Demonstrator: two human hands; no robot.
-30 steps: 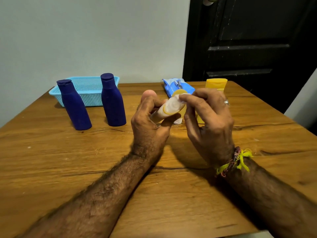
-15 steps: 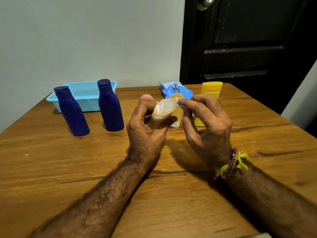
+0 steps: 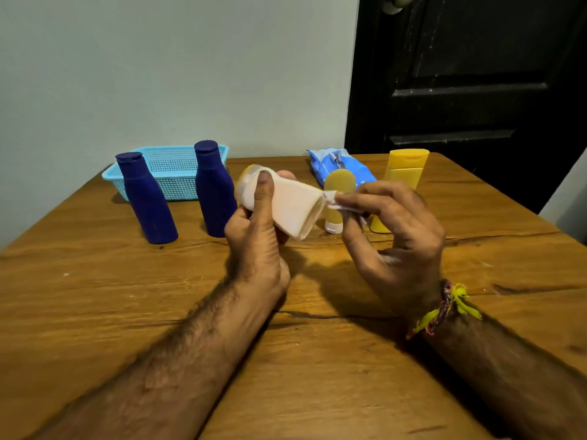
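Note:
My left hand (image 3: pixel 255 246) grips a pale squeeze tube (image 3: pixel 286 204) with a yellow-rimmed cap, held sideways above the table, cap end to the left and flat crimped end to the right. My thumb lies across the tube near its cap. My right hand (image 3: pixel 390 236) pinches a small crumpled white wipe (image 3: pixel 333 200) between thumb and fingers, and the wipe touches the tube's crimped end.
On the wooden table (image 3: pixel 95 296) stand two dark blue bottles (image 3: pixel 146 198) (image 3: pixel 213 188) before a light blue basket (image 3: pixel 173 173). Behind my hands are a small yellow tube on its white cap (image 3: pixel 338 185), a blue wipes pack (image 3: pixel 333 163) and a yellow bottle (image 3: pixel 405 169). A black door (image 3: pixel 470 74) is at the right.
My left hand has turned the tube, swinging the cap away to the left and the flat end to the right. The wipe in my right hand went from the cap to the flat end.

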